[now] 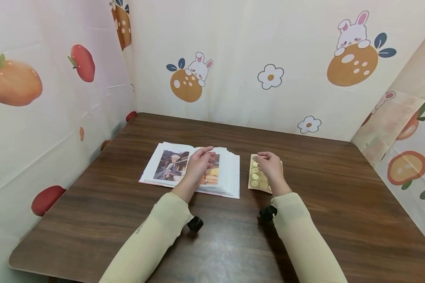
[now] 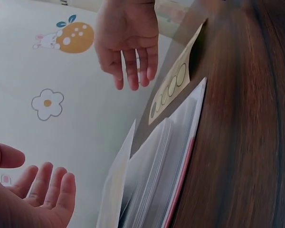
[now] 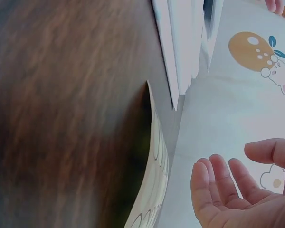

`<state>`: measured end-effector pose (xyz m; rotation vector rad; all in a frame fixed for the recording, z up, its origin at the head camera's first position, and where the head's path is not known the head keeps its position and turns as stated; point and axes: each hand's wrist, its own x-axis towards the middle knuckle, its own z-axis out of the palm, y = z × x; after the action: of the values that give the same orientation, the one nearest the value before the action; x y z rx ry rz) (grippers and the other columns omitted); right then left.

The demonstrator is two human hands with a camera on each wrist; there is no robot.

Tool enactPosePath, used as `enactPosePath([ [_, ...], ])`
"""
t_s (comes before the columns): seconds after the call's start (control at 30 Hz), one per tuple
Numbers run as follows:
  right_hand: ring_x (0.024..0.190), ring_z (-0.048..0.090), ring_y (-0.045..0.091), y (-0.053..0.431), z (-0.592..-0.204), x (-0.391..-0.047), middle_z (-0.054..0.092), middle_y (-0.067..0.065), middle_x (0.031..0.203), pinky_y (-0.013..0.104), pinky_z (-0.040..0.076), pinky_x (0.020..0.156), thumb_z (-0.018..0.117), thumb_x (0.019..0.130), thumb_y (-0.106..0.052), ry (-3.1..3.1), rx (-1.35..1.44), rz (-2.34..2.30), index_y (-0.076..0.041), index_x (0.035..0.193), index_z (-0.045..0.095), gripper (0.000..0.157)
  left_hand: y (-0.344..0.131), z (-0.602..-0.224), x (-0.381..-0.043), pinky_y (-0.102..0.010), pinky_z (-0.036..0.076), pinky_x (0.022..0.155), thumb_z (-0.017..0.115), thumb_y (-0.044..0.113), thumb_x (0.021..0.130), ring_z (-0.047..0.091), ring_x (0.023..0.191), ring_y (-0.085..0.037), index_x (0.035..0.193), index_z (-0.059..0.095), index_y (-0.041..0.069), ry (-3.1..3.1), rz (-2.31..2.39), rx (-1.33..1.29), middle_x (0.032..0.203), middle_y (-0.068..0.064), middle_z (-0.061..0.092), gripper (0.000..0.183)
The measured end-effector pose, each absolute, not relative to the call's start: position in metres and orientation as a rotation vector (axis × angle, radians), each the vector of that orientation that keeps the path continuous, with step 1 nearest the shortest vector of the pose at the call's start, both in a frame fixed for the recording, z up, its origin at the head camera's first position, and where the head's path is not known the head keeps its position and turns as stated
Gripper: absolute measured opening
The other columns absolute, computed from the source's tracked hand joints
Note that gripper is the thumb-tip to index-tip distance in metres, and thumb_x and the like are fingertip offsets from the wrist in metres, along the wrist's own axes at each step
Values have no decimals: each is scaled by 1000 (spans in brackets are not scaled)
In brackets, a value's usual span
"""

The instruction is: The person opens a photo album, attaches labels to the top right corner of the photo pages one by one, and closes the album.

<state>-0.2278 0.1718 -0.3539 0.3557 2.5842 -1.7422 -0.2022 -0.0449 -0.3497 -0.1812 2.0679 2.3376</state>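
An open book (image 1: 170, 165) with colour pictures on its pages lies on the table. Over its right-hand page hovers my left hand (image 1: 199, 165), fingers loosely bent and holding nothing; in the left wrist view its fingers (image 2: 52, 187) are apart from the raised page (image 2: 118, 185). To the right of the book lies a tan sheet (image 1: 255, 176) printed with rows of yellow circles, its edge curling up from the wood. My right hand (image 1: 271, 167) hangs above this sheet and covers part of it. Relaxed and unfilled, its fingers (image 3: 218, 183) show in the right wrist view.
The dark brown wooden table (image 1: 219, 243) reaches back to a pale curtain (image 1: 241, 47) printed with rabbits, fruit and flowers. More printed curtain (image 1: 56, 129) hangs along the left side. Each sleeve has a black wrist camera (image 1: 195, 224) at its cuff.
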Motion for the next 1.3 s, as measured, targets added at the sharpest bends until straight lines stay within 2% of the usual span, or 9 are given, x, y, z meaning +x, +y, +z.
enactPosePath([
  [0.23,104,54,34,180,-359,-226,52,19,115,39,47,88,47,89,-11,2591,425,-1748,1,127,52,40,-26,-352,-204,-37,47,89,46,8,93,54,108,-33,128,51,0,2070,2305,-106,124,-19,56,36],
  [0.5,96,55,28,188,-359,-225,54,18,114,34,48,81,47,89,-12,2639,473,-1743,1,127,52,41,-12,-351,-207,-34,45,91,48,10,94,53,112,-28,127,54,2,2068,2290,-112,125,-18,55,35],
  [0.77,106,52,34,196,-359,-222,52,21,121,39,46,88,45,87,-10,2604,486,-1800,2,130,49,45,-1,-354,-207,-33,44,92,48,10,92,52,113,-28,127,54,2,2095,2229,-70,126,-17,53,36],
  [0.9,104,54,33,199,-359,-222,53,21,120,39,47,86,48,89,-12,2610,512,-1816,2,128,50,42,4,-356,-208,-32,45,91,48,9,92,53,111,-31,126,54,1,2082,2242,-46,123,-18,55,36],
  [1.1,104,53,34,204,-358,-222,52,19,116,37,47,86,53,91,-15,2589,538,-1831,3,129,49,42,11,-354,-209,-32,46,89,48,10,92,55,108,-26,125,56,2,2119,2203,-22,120,-17,56,35],
  [1.3,105,52,33,210,-356,-221,49,18,116,38,46,89,50,91,-14,2589,551,-1818,3,130,48,43,18,-356,-209,-33,45,91,48,12,91,54,110,-26,127,55,4,2129,2144,22,123,-13,55,37],
])
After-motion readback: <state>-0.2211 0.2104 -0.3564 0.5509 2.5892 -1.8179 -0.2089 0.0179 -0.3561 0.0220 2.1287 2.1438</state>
